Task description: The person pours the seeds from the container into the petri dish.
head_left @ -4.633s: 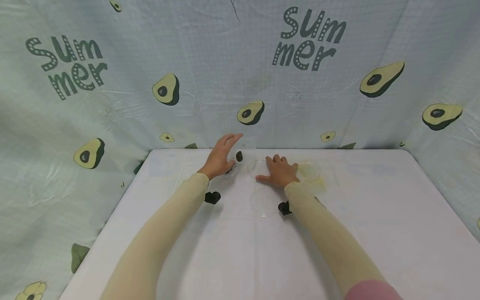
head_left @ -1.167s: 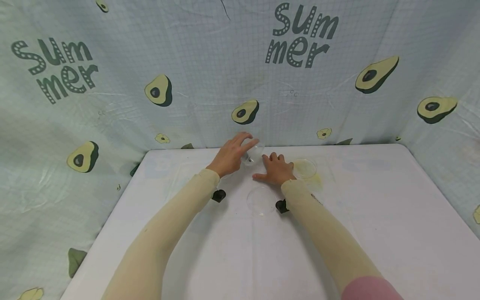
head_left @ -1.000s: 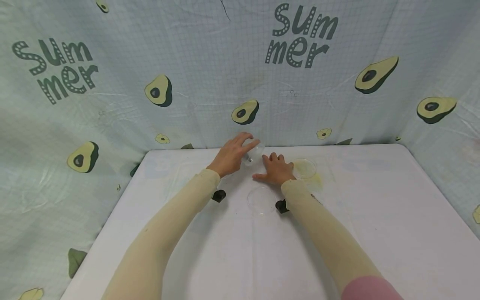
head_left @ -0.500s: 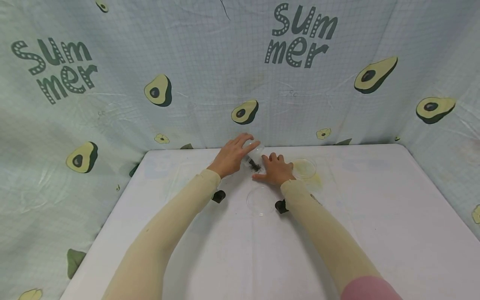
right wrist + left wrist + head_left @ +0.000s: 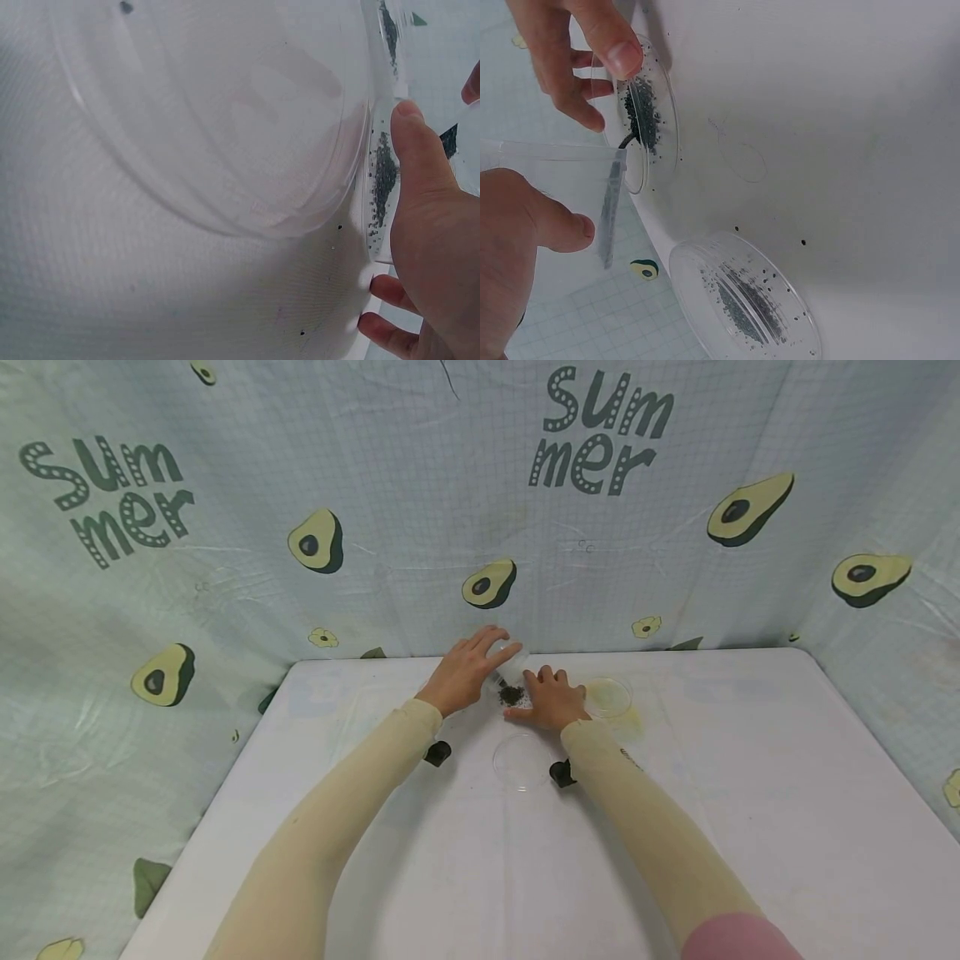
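My left hand (image 5: 463,670) grips a clear plastic cup (image 5: 555,195), tilted so its mouth points down over a petri dish (image 5: 673,124). A dark streak of small grains (image 5: 609,214) lies along the cup's inner wall and spills from its lip. A black heap of the same grains (image 5: 512,696) lies in that dish, with stray ones scattered around it. My right hand (image 5: 555,700) holds this dish at its right side, thumb over the rim and fingers spread on the far side. Part of the dish is hidden behind this hand.
Nearer to me stands a clear round dish (image 5: 522,762). Another dish (image 5: 609,697), over a yellowish patch, is right of my right hand. Low in the left wrist view, a further petri dish (image 5: 686,300) contains dark grains. A printed cloth (image 5: 405,527) hangs behind the white table (image 5: 675,827).
My left hand has moved right with the cup and tipped it over the dish. Within the last second, dark grains have poured out into a heap. The right hand stays nearly still.
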`<state>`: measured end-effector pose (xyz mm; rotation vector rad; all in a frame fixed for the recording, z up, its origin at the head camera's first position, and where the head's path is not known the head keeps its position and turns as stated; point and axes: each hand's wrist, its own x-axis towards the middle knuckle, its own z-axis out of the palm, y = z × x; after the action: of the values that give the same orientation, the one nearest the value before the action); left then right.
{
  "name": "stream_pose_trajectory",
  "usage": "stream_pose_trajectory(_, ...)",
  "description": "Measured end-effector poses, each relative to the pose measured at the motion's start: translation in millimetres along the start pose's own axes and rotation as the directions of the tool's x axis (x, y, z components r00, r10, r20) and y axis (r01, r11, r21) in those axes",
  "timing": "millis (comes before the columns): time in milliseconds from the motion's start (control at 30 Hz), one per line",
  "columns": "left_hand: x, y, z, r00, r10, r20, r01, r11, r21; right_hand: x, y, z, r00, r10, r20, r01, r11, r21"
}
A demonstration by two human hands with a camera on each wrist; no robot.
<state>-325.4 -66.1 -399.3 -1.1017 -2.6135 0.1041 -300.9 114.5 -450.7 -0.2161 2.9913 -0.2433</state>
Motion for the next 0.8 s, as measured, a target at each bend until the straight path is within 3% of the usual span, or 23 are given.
stream_pose_trajectory(367, -0.9, -0.7, 0.8, 1.000, -0.013, -0.016, 0.013, 0.999, -0.031, 1.5, 1.2, 1.0, 1.000, 0.004, 0.012, -0.004, 1.000, 0.008)
stream_pose_trajectory(800, -7.2, -8.3, 0.9, 0.985, -0.159, -0.060, 0.144, 0.968, -0.208, -0.8, 1.4, 1.0, 1.000, -0.009, -0.003, 0.009, 1.000, 0.016)
